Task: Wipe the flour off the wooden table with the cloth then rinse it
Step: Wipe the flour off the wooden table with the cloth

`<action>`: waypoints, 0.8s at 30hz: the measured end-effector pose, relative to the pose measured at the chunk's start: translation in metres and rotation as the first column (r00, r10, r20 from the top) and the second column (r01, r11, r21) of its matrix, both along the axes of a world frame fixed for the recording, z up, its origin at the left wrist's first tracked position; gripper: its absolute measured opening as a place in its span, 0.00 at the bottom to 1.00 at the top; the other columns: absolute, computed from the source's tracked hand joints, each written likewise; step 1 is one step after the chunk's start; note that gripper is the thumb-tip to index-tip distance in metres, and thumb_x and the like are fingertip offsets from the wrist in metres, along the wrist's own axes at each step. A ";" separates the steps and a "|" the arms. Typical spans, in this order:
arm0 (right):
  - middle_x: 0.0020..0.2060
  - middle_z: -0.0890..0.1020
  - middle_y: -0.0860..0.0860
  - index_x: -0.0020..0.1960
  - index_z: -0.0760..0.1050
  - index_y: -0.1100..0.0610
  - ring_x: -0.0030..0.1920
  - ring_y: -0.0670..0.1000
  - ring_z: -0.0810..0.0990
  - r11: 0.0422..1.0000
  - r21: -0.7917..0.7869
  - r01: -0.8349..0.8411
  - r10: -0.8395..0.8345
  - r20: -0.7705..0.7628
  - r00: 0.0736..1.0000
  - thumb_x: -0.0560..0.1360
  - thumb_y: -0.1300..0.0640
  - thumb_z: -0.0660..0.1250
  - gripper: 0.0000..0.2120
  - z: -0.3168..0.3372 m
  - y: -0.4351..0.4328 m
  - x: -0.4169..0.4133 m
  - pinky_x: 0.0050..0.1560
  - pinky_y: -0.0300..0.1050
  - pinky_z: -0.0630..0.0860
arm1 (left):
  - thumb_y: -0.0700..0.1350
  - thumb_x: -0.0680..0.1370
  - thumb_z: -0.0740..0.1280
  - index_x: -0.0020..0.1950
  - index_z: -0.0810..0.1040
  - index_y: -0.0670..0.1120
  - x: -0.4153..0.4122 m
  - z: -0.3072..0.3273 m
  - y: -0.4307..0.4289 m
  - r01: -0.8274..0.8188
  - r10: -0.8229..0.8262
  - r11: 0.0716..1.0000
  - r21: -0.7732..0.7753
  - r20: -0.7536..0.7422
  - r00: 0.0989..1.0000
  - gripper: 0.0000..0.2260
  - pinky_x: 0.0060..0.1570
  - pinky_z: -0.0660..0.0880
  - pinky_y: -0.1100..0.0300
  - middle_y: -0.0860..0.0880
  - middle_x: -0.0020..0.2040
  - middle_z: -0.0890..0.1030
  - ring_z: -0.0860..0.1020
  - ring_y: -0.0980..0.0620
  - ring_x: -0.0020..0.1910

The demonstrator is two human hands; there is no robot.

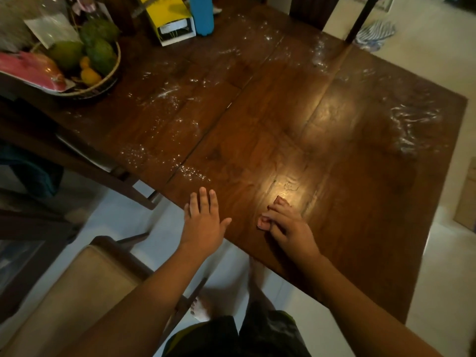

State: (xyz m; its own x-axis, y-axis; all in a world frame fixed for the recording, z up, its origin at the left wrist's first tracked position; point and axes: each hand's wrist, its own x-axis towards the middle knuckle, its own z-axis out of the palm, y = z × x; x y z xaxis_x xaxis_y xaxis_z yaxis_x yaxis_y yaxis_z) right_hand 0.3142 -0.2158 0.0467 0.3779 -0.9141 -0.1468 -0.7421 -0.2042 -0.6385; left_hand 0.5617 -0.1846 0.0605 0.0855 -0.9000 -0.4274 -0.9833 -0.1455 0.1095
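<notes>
White flour lies in streaks over the dark wooden table (347,191): a thick patch near the right edge (409,124), scattered specks at the left middle (164,99), and a small patch (192,173) just beyond my left hand. My left hand (203,222) lies flat on the table's near-left edge, fingers straight. My right hand (280,222) rests on the table beside it with its fingers curled under, and nothing shows in it. No cloth is on the table. A striped cloth (374,34) lies on the floor past the far right corner.
A basket of fruit (98,81) with a pink packet stands at the far left. A yellow and white box (170,21) and a blue bottle (203,14) stand at the back. A cushioned chair (85,279) is at my left, beside my bare feet.
</notes>
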 end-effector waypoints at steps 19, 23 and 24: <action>0.74 0.72 0.52 0.68 0.76 0.48 0.80 0.57 0.59 0.995 -0.087 -0.058 0.054 -0.041 0.998 0.83 0.55 0.60 0.15 -0.008 -0.146 0.042 0.79 0.56 0.50 | 0.50 0.84 0.59 0.81 0.40 0.54 -0.015 0.006 -0.062 0.061 -0.026 0.992 0.114 -0.286 0.958 0.33 0.76 0.37 0.42 0.58 0.78 0.36 0.34 0.55 0.77; 0.77 0.68 0.48 0.74 0.70 0.46 0.81 0.55 0.54 0.875 -0.099 -0.474 0.466 -0.093 0.880 0.84 0.49 0.56 0.19 -0.013 -0.152 0.051 0.79 0.54 0.44 | 0.50 0.83 0.62 0.81 0.42 0.56 -0.014 0.007 -0.066 0.019 0.024 0.991 0.134 -0.312 0.950 0.34 0.75 0.39 0.43 0.62 0.76 0.37 0.36 0.59 0.76; 0.78 0.66 0.46 0.75 0.68 0.43 0.81 0.52 0.52 0.825 -0.072 -0.560 0.552 -0.104 0.827 0.85 0.51 0.56 0.19 -0.011 -0.158 0.043 0.79 0.52 0.45 | 0.51 0.82 0.62 0.81 0.42 0.57 -0.013 0.007 -0.065 0.021 0.020 0.991 0.130 -0.305 0.952 0.34 0.75 0.39 0.43 0.62 0.77 0.38 0.36 0.59 0.76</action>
State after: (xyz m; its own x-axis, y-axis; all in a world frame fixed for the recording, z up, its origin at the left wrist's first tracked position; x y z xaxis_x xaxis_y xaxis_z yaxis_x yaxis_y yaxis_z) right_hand 0.3571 -0.3741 0.0357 0.8178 -0.5630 -0.1195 -0.5291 -0.6535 -0.5413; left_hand 0.5488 -0.2499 0.0672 -0.0677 -0.8348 -0.5464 -0.9057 -0.1783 0.3847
